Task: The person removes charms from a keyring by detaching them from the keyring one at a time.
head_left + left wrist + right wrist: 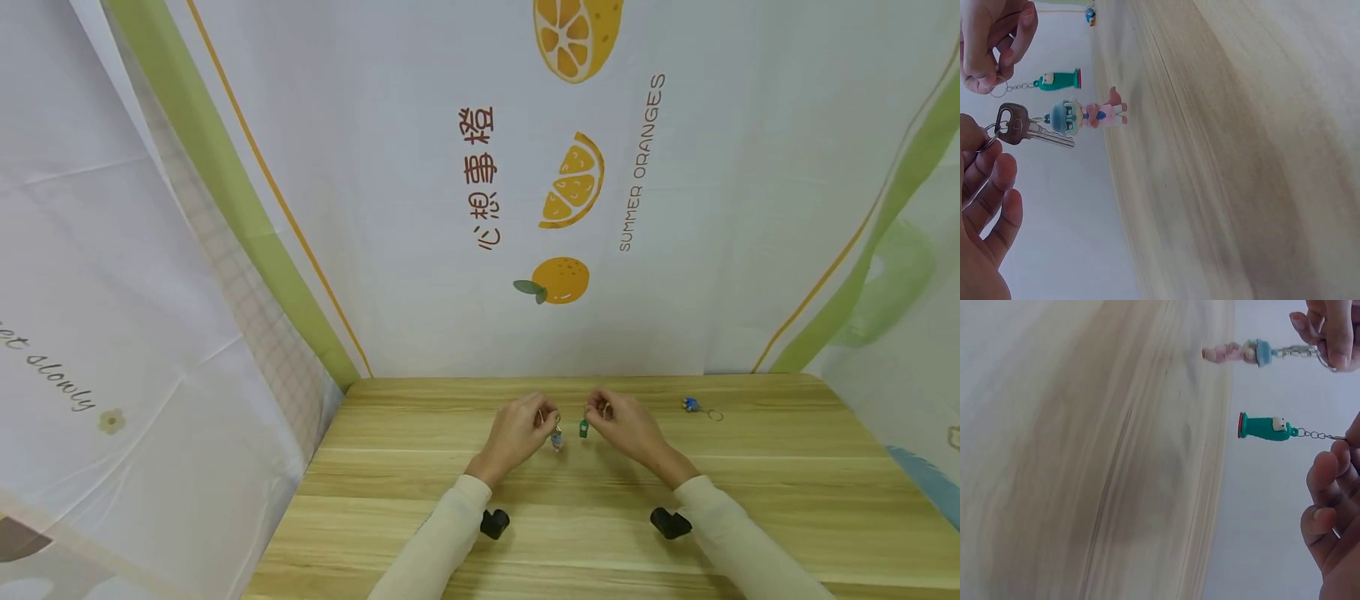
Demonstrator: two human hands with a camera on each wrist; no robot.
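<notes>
My left hand [521,433] pinches the metal ring of a keychain above the table. A key [1016,125] and a small figurine in a blue hat and pink clothes [1091,115] hang from that ring. To its right, my right hand [628,429] pinches the split ring of another keychain. From its short chain dangles a green figurine [1264,427] with a pale face and a red base. The two hanging keychains are side by side with a small gap. No key shows on the green one.
A blue figurine keychain [691,405] lies on the wooden table [585,550] to the right of my hands, its ring beside it. Behind the table hangs a white curtain [420,317] printed with oranges. Black devices [495,524] are near both wrists.
</notes>
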